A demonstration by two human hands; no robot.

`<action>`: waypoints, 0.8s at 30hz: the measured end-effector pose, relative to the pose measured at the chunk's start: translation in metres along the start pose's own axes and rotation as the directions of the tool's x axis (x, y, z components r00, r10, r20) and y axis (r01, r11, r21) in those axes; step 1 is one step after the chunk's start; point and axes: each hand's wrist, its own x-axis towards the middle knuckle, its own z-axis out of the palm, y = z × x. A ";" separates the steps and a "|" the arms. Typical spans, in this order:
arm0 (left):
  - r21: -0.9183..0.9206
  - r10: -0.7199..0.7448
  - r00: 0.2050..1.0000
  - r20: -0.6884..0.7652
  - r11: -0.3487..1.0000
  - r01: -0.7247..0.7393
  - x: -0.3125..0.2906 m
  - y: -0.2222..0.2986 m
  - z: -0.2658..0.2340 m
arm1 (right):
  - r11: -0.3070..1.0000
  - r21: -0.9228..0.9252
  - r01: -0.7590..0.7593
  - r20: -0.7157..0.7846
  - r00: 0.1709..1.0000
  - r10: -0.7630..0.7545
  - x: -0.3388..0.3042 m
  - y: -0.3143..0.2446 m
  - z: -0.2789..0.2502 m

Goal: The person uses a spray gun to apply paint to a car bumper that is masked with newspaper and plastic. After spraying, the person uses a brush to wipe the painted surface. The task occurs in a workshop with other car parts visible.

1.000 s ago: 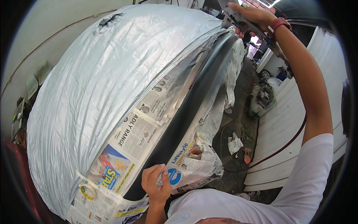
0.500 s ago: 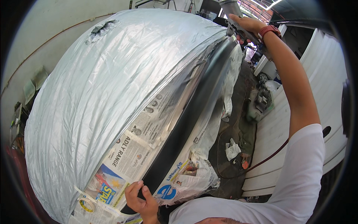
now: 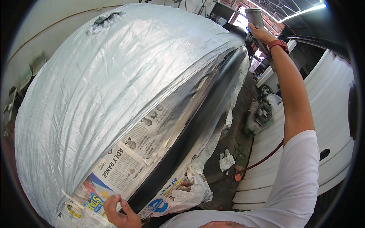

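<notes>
Nearest my camera, the left hand (image 3: 122, 213) sits low over the newspaper (image 3: 122, 165), half curled, thumb and fingers parted; I see nothing held in it, and I can't tell whether it touches the sheet. The paper looks thin and soft, and I judge it would crease or tear under a pull.

Beside that hand starts the smooth black strip (image 3: 167, 169). Its long axis runs away from me, from lower left to upper right, between masked edges. I expect it to be stiff, with a face that would mark easily, so I'd keep fingers off it. The silver cover (image 3: 95, 83) bulges along its left side, light and slippery by the look of it.

At the far end my right hand (image 3: 262, 36) is wrapped around the spray gun (image 3: 254, 21), which is raised close to that end of the strip. The grey cup (image 3: 254, 13) stands upward with a slight tilt; the handle slopes down to the right, and the nozzle seems to face left, though blur hides its tip. I judge the gun rigid, fairly weighty and top-heavy, best held by the handle.
</notes>
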 end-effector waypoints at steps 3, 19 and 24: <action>0.077 -0.069 0.988 0.137 0.995 0.059 0.023 -0.011 -0.010 | 0.998 0.066 -0.020 0.113 0.994 0.013 -0.033 -0.024 0.004; 0.029 0.058 0.713 0.699 0.993 -0.110 0.082 -0.062 0.014 | 0.993 0.114 -0.043 0.404 0.915 -0.007 -0.190 -0.093 0.000; 0.071 0.027 0.681 0.731 0.991 -0.116 0.084 -0.060 0.016 | 0.989 0.133 -0.065 0.360 0.933 0.012 -0.158 -0.075 0.008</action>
